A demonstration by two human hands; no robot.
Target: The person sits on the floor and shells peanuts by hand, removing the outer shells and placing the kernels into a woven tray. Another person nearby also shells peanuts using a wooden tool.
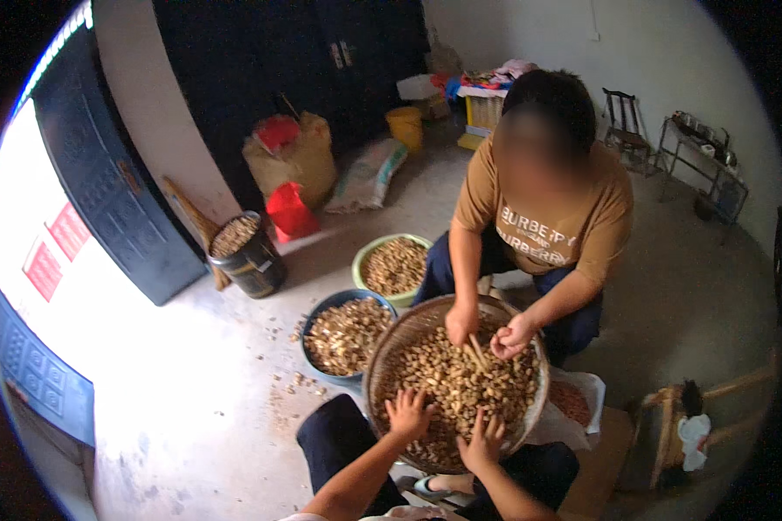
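A round woven basket (391, 338) stands in front of me, holding many unshelled peanuts (453, 384). My left hand (409, 413) rests with spread fingers on the peanuts at the basket's near left. At the near right, my right hand (482, 443) also touches the peanuts, fingers apart. I see nothing held in either hand, though some fingertips are partly sunk among the shells. Across the basket, a co-worker's hand (462, 322) grips a pale tool with two wooden arms (477, 352). The co-worker's other hand (513, 337) is curled above the peanuts.
Left of the basket are a blue basin (307, 348) of shells (348, 332) and a green basin (358, 260) filled with similar pieces. A white bag (596, 397) of reddish kernels (570, 400) sits at right. A black bucket (254, 277) stands near the open door (114, 169).
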